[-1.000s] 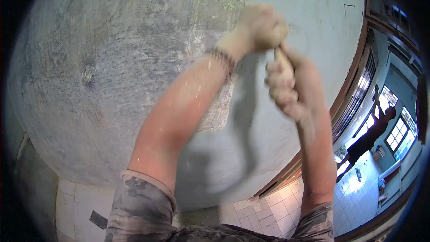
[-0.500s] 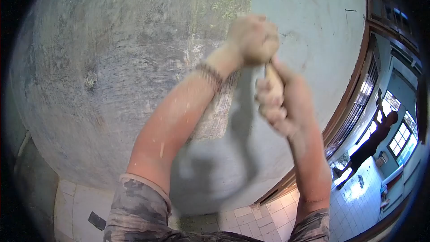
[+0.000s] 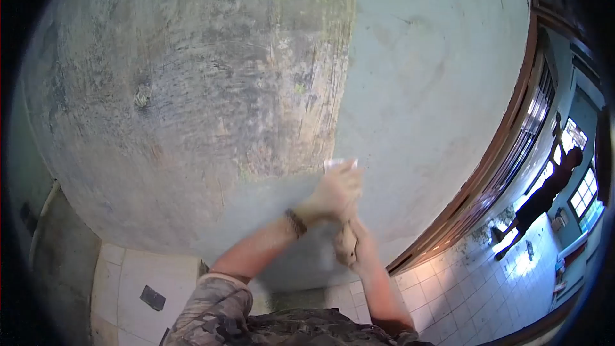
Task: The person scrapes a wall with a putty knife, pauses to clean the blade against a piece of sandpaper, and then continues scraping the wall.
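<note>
Both grips clamp the scraper [image 3: 341,165], left hand [image 3: 333,193] above right hand [image 3: 349,243], blade on wall [image 3: 192,90].

The wall [image 3: 192,90] is rough, matt plaster, scraped grey on the left and smoother pale green on the right. The floor [image 3: 461,295] is glossy white tile. The door frame [image 3: 506,128] is brown wood. Both sleeves [image 3: 218,314] are camouflage cloth.
</note>
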Tool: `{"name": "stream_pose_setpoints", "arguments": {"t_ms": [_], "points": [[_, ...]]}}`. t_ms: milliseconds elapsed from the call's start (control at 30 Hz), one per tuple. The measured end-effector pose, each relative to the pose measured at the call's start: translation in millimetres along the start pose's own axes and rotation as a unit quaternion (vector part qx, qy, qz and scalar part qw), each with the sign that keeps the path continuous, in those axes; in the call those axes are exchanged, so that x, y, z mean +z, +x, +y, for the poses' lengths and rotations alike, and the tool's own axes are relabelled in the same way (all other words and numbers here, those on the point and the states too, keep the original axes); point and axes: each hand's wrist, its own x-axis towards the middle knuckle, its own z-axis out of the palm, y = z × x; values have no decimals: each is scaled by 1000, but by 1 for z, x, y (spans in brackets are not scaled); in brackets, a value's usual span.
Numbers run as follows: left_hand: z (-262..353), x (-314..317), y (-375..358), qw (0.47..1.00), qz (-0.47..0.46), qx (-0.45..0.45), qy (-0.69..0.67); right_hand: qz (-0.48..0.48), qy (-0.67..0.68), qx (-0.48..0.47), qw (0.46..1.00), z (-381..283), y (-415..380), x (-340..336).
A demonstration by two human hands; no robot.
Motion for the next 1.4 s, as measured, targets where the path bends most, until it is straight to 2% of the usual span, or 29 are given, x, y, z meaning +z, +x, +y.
{"name": "stream_pose_setpoints", "arguments": {"t_ms": [33, 100, 133, 200, 267, 367, 467, 600, 667, 733, 867, 967, 1000, 1067, 1133, 1200, 1233, 1300, 1400], "points": [[12, 11, -23, 998, -38, -25, -34, 2, 6, 4, 1000, 17, -10, -10], [38, 18, -45, 993, -78, -53, -66, -20, 61, 95, 993, 37, -29, -24], [47, 17, -49, 991, -87, -56, -80, -23, 66, 94, 993, 42, -35, -26], [51, 7, -43, 989, -101, -60, -93, 23, -33, 64, 997, 45, -49, -28], [43, -22, -8, 996, -6, -86, -25, 31, -70, 41, 996, 52, -52, -36], [10, -87, 56, 983, 20, -91, 156, 34, -125, 0, 992, 56, -60, -41], [-33, -154, 130, 937, 69, -91, 330, 36, -147, -4, 988, 55, -66, -45], [-98, -215, 203, 874, 106, -78, 469, -7, -164, -33, 986, 43, -70, -50], [-108, -224, 222, 843, 117, -65, 522, -18, -167, -38, 985, 41, -66, -59], [-109, -221, 245, 799, 120, -127, 576, -33, -191, -60, 979, 36, -60, -71], [-98, -180, 269, 780, 134, -160, 590, -41, -152, -19, 987, 17, -59, -90], [-88, -146, 262, 831, 76, -126, 536, -42, -154, -21, 987, 4, -60, -103], [-82, -136, 258, 829, 74, -130, 539, -50, -154, -32, 986, 1, -61, -106], [-67, -119, 246, 841, 2, -120, 528, -63, -165, -28, 984, -11, -65, -109], [-52, -104, 228, 856, -13, -120, 502, -76, -176, -22, 981, -19, -69, -112], [-40, -91, 208, 872, -113, -83, 468, -95, -186, -24, 978, -23, -68, -116], [-38, -87, 196, 870, -114, -86, 472, -99, -187, -22, 977, -24, -67, -119], [-38, -88, 174, 866, -201, -8, 458, -135, -179, -83, 971, -25, -63, -123], [-46, -121, 170, 864, -218, -3, 454, -160, -164, -111, 967, -50, -68, -119]]}}
